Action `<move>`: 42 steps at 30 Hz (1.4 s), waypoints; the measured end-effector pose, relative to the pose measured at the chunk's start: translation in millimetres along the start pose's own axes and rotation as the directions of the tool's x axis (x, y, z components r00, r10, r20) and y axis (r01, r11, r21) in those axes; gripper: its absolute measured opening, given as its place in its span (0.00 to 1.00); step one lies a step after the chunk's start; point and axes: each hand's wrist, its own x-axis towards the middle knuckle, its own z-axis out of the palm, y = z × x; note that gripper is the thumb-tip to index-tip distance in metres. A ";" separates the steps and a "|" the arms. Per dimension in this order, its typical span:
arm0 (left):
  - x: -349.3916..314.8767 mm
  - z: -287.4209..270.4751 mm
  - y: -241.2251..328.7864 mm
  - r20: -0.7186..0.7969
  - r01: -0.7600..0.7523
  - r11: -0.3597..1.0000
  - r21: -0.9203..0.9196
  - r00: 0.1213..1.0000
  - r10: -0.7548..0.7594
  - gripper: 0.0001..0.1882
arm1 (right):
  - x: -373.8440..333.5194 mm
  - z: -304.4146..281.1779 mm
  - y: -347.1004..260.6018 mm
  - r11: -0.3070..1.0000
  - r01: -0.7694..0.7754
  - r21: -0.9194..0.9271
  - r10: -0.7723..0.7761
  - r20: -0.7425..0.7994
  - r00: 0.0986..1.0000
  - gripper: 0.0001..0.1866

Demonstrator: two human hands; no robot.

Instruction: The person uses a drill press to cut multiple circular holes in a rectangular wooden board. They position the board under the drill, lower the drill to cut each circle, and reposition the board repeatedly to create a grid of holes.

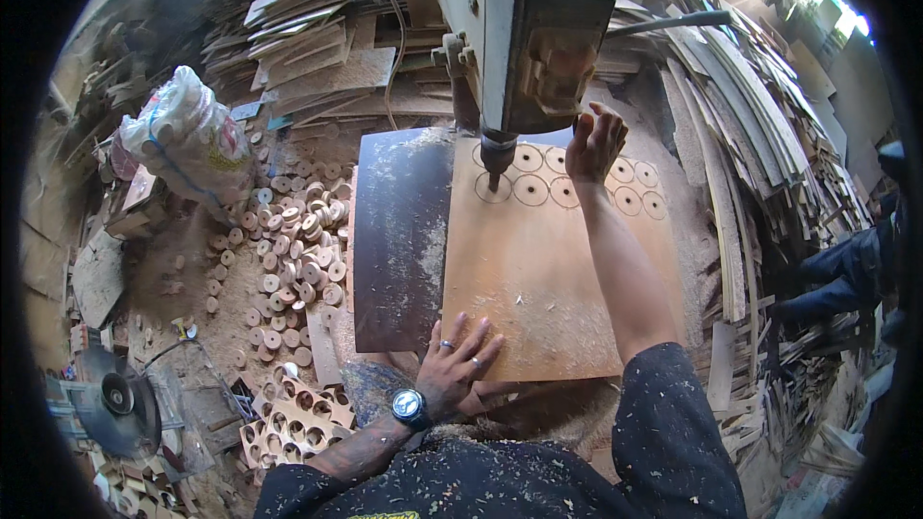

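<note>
At seven o'clock on tan rectangular wooden sheet (538,269), our left hand (450,372) spread: press evenly. Right hand (594,149), one o'clock: grip unclear.

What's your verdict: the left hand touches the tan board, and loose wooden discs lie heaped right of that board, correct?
Wrong side: the head view shows the loose wooden discs heaped left of the tan board, which the left hand does touch.
</note>
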 end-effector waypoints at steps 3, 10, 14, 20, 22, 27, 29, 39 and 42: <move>-1.0 3.0 -3.1 -0.006 -0.029 0.998 0.052 1.000 0.029 0.34 | 0.4 -7.3 -7.1 0.990 -0.090 0.107 0.086 0.039 0.996 0.33; -0.4 1.2 1.7 -0.001 -0.009 0.997 0.073 1.000 0.009 0.32 | 21.2 -98.1 -42.2 0.935 -0.351 0.041 0.289 0.485 0.826 0.35; -4.9 -2.6 3.6 -0.004 0.000 1.000 -0.017 1.000 0.000 0.32 | 95.3 -175.5 -74.6 0.988 -0.147 0.041 0.115 0.433 0.894 0.23; -2.2 6.0 0.8 -0.052 -0.001 0.997 0.075 0.999 0.004 0.32 | 250.7 -154.2 -116.4 0.821 -0.136 0.555 -0.066 0.329 0.942 0.24; -8.7 5.2 0.2 -0.087 0.009 0.999 0.050 0.996 -0.004 0.32 | 290.2 -108.4 -117.7 0.921 -0.068 0.382 -0.087 0.375 0.923 0.23; -73.3 -18.7 -5.4 -0.145 0.180 0.983 0.030 0.974 -0.174 0.30 | 335.4 -48.6 -96.4 0.985 0.129 0.113 -0.163 0.382 0.910 0.20; -101.8 -24.6 -2.3 -0.188 0.240 0.969 0.054 0.956 -0.227 0.29 | 337.0 -44.2 -92.0 0.970 0.237 0.063 -0.244 0.335 0.910 0.20; -106.6 -43.9 27.0 0.292 0.117 0.711 -0.693 0.948 0.129 0.35 | 349.2 -36.9 -71.2 0.984 0.175 0.036 -0.177 0.337 0.925 0.19; -69.3 -76.7 -31.6 0.199 0.421 0.764 -0.489 0.907 -0.372 0.41 | 345.6 -41.2 -72.6 0.966 0.253 -0.055 -0.230 0.266 0.936 0.19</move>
